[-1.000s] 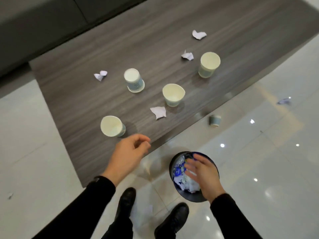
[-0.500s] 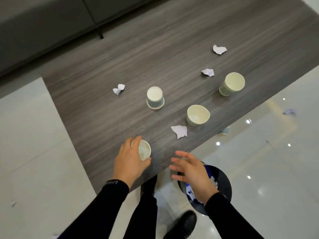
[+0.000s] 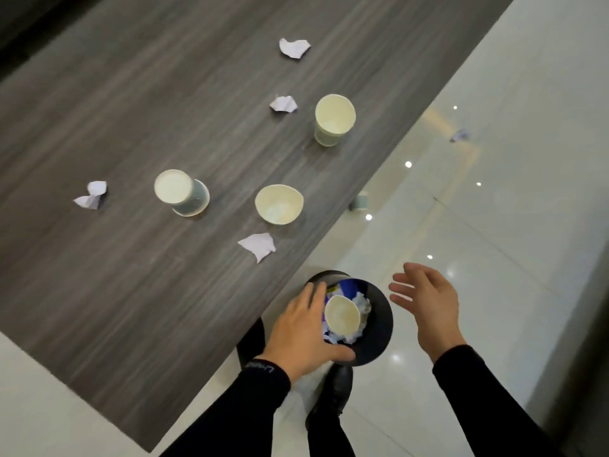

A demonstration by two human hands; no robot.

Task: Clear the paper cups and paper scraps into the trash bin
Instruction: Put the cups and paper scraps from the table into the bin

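The black trash bin (image 3: 380,328) stands on the floor by the table's near edge, full of paper scraps. A paper cup (image 3: 342,316) lies on top of them, mouth up. My left hand (image 3: 301,331) hovers over the bin's left rim, fingers spread around the cup with a gap showing between. My right hand (image 3: 426,306) is open, just right of the bin. On the table stand an upside-down cup (image 3: 181,192), a dented cup (image 3: 279,204) and an upright cup (image 3: 334,123). Scraps lie near the edge (image 3: 258,245), at left (image 3: 90,194) and farther back (image 3: 283,103), (image 3: 295,47).
The dark wood-grain table (image 3: 131,291) fills the left and middle. Another cup (image 3: 361,202) lies on the glossy tiled floor beside the table edge, and a scrap (image 3: 461,135) lies on the floor at right. My black shoe (image 3: 333,390) is beside the bin.
My left hand took the nearest cup off the table and carried it right, over the bin, where the cup now lies. My right hand moved from the table edge to the bin's right.
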